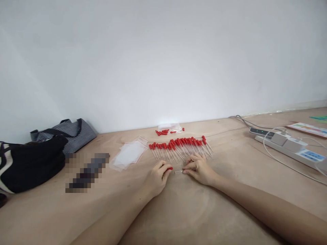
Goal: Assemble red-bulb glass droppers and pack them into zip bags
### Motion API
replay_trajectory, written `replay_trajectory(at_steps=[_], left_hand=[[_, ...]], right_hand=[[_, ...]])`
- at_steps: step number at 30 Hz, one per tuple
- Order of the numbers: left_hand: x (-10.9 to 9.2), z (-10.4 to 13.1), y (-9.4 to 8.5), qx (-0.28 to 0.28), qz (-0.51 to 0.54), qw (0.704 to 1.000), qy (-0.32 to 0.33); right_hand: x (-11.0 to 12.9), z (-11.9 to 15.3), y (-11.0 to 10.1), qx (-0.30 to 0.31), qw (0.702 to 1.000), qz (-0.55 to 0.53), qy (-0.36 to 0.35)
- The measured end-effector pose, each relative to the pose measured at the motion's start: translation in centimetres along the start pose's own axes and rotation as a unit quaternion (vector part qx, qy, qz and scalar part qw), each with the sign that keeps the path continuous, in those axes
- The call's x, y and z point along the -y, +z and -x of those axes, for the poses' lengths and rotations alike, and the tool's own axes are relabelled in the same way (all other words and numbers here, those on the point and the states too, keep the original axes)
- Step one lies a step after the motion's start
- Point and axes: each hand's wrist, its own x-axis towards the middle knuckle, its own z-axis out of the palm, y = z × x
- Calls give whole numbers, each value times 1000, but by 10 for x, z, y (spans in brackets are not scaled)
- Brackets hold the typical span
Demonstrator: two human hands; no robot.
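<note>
Between the thumb and fingers of my left hand [158, 175] is a red rubber bulb [170, 168], its end pointing right. My right hand [200, 169] pinches a clear glass dropper tube [178, 172], whose end points left toward the bulb. A small gap separates the bulb from the tube. Just beyond my hands lies a row of droppers [182, 146], clear tapered tubes with red bulbs on their far ends. Behind that row are several loose red bulbs [163, 132] beside a clear plastic bag [168, 127].
Overlapping clear zip bags [129, 153] lie left of the droppers. Farther left are a blurred dark object [88, 172], a black bag [33, 165] and a striped bag [73, 134]. On the right, a power strip [291, 146] with plugs and cables lies near a colourful card [308, 129].
</note>
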Motion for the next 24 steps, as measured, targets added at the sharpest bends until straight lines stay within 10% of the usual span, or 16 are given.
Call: replay_trajectory(at_steps=[24], left_hand=[[2,1,-4,-32,-22,999,3]], right_hand=[[22,4,7,-59,996,-1,-69]])
